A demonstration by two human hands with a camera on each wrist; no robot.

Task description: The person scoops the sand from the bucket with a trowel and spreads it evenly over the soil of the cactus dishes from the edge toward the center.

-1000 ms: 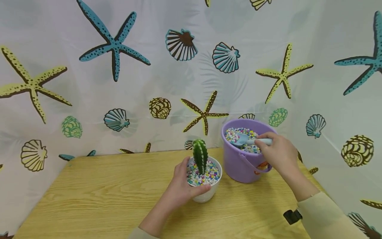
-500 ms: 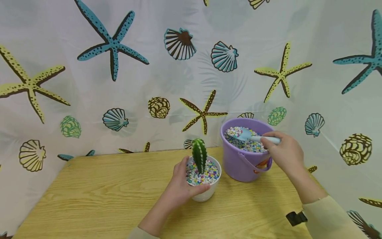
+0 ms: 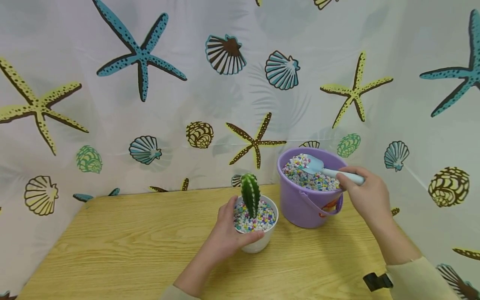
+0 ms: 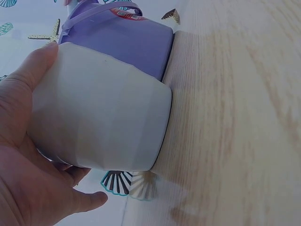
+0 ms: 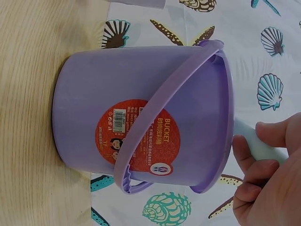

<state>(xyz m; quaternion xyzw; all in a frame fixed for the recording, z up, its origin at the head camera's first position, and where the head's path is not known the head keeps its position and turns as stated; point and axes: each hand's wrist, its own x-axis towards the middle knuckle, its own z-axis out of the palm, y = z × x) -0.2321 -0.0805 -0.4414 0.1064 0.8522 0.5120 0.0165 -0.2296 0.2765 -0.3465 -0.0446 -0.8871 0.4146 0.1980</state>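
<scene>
Since a second ago, your right hand [image 3: 367,193] is lifting the pale blue scoop [image 3: 330,172]; you are gripping its handle, and its blade is carrying beads [image 3: 299,160] over the purple bucket [image 3: 298,214]. Your left hand [image 3: 226,233] is holding the white pot [image 3: 258,245], which is standing beside the bucket, a cactus [image 3: 250,196] rising from it

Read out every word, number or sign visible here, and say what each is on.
"BUCKET": red label on the purple bucket.
Chinese characters beside it, same label: too blurred to quote surely.
Small print and barcode digits, same label: too small to read.
White oval logo, same label: unreadable.
</scene>
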